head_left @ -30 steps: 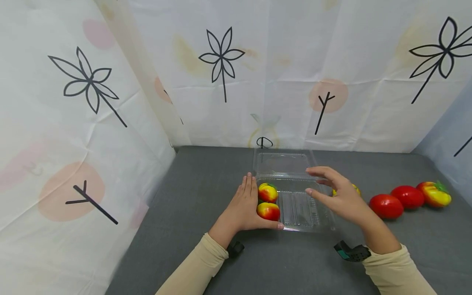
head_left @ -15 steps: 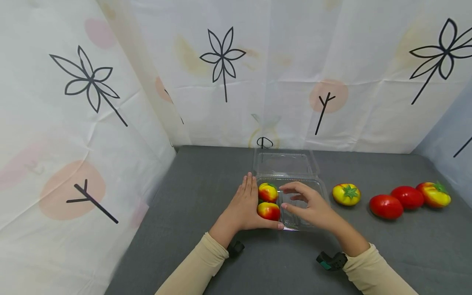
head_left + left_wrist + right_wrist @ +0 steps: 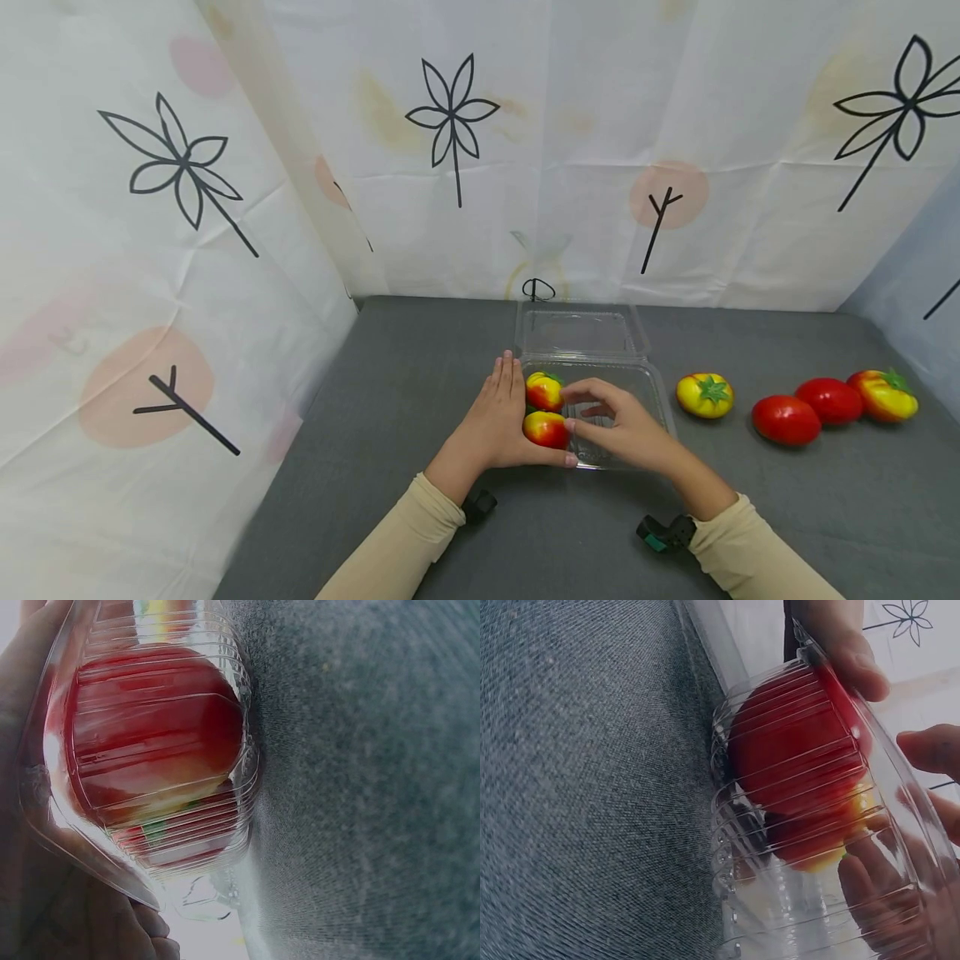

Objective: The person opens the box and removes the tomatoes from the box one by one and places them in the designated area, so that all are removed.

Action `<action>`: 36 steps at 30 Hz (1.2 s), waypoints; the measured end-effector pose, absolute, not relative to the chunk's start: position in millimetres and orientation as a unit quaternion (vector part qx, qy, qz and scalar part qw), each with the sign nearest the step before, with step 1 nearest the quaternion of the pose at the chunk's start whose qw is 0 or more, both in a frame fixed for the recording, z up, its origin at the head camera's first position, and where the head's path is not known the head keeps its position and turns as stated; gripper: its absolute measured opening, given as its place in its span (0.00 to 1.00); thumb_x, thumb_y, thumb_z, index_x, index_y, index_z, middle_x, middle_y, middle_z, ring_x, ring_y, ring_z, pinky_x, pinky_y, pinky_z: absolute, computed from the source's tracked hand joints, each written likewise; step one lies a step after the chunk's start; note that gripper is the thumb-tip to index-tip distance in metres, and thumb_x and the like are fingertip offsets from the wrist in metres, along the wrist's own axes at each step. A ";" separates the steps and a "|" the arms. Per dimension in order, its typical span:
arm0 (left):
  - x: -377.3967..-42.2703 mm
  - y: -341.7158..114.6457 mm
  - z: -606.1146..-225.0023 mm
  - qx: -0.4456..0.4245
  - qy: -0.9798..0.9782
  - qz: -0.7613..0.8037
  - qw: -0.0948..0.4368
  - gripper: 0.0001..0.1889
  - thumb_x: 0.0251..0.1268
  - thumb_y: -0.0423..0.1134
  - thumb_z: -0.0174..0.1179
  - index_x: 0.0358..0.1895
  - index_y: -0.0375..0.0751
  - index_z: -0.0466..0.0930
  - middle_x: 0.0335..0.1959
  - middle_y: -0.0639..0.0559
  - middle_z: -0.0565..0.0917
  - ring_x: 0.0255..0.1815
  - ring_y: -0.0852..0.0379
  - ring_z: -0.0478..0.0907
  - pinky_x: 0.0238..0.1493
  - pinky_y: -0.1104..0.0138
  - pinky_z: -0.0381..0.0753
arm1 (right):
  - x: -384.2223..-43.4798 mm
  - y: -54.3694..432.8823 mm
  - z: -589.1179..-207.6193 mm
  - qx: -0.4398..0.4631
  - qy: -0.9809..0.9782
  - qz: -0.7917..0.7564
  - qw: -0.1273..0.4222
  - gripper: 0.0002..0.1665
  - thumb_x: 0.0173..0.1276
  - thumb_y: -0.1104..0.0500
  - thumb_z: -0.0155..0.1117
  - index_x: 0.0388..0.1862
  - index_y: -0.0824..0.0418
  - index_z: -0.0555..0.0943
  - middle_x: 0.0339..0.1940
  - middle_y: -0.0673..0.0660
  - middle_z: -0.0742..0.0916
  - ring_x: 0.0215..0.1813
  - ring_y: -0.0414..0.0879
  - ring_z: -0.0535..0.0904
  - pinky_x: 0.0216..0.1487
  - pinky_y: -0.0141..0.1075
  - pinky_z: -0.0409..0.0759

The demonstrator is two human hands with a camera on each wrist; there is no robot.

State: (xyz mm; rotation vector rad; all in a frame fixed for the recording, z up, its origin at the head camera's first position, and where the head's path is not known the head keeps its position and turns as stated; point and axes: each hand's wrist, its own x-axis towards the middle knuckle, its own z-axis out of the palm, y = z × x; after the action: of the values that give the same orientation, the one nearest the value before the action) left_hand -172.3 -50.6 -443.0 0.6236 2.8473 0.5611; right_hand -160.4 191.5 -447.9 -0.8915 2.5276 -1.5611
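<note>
A clear plastic clamshell box (image 3: 600,461) lies on the grey table with its lid (image 3: 577,332) folded back. Along its left side stand two red-and-yellow fruits, the far one (image 3: 543,392) with a green leafy top and the near one (image 3: 547,430) in front. My left hand (image 3: 495,425) lies straight-fingered along the box's left edge, its thumb reaching across the front rim. Over the box, my right hand (image 3: 622,425) has its thumb tip at the near fruit and its fingertips at the far one. In the right wrist view, the near fruit (image 3: 795,742) shows through the ribbed wall.
Right of the box sits a yellow fruit (image 3: 705,396) with a green star-shaped top. Farther right are two red fruits (image 3: 786,420) and a red-and-yellow one (image 3: 883,395). A white patterned cloth (image 3: 570,167) hangs behind the table.
My right hand has moved left from beside the yellow fruit, over the box, up to the two fruits inside it. The left hand has stayed at the box's left edge.
</note>
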 end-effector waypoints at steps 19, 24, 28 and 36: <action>-171.7 -50.7 -444.1 0.211 0.955 0.189 0.086 0.79 0.44 0.87 0.62 0.88 0.37 0.34 0.90 0.43 0.35 0.91 0.42 0.30 0.88 0.47 0.44 | -158.9 189.1 -449.7 -0.304 0.815 -0.491 0.052 0.23 0.73 0.58 0.74 0.64 0.57 0.83 0.61 0.54 0.88 0.60 0.52 0.86 0.62 0.56 0.86; -171.1 -50.7 -444.1 0.211 0.954 0.194 0.086 0.79 0.45 0.86 0.63 0.88 0.37 0.34 0.90 0.43 0.34 0.91 0.42 0.30 0.88 0.47 0.45 | -158.6 188.9 -450.3 -0.305 0.815 -0.488 0.065 0.24 0.73 0.57 0.75 0.65 0.56 0.82 0.62 0.53 0.88 0.60 0.50 0.86 0.62 0.56 0.86; -171.3 -50.8 -444.8 0.212 0.955 0.190 0.085 0.79 0.45 0.87 0.62 0.88 0.37 0.33 0.90 0.43 0.34 0.91 0.42 0.30 0.88 0.47 0.45 | -158.8 189.1 -452.0 -0.306 0.815 -0.487 0.067 0.24 0.72 0.57 0.75 0.65 0.55 0.82 0.62 0.53 0.88 0.60 0.50 0.86 0.62 0.55 0.86; -171.6 -50.7 -444.4 0.214 0.955 0.190 0.085 0.80 0.44 0.88 0.61 0.88 0.37 0.32 0.90 0.42 0.33 0.91 0.43 0.29 0.88 0.48 0.44 | -159.9 189.8 -454.2 -0.307 0.820 -0.478 0.064 0.25 0.72 0.56 0.76 0.65 0.54 0.82 0.61 0.53 0.87 0.59 0.47 0.86 0.61 0.53 0.87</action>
State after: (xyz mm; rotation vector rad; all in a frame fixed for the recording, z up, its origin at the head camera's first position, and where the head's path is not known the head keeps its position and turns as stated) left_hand -171.6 -50.7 -444.4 0.6375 2.8476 0.5654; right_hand -159.9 189.8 -454.2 -0.9262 2.4771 -1.4438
